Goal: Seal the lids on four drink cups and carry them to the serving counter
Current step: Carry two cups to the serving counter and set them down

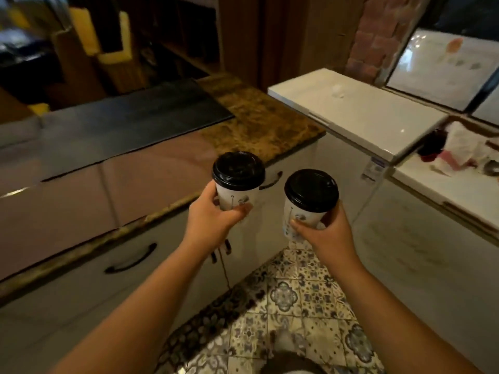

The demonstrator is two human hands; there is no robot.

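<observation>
Both hands, left (209, 215) and right (325, 233), hold lidded cups (237, 184) above counter (259, 117).

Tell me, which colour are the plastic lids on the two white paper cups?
Both round plastic lids are black, seen clearly in the head view.

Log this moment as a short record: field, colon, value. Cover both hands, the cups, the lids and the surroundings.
left hand: grips left cup by its side
right hand: grips right cup by its side
cups: white paper, upright, in the air, apart
lids: black lid on the left cup, black lid on the right cup
cups in view: two
surroundings: marble-patterned counter ahead, white chest freezer to the right, patterned tile floor below
</observation>
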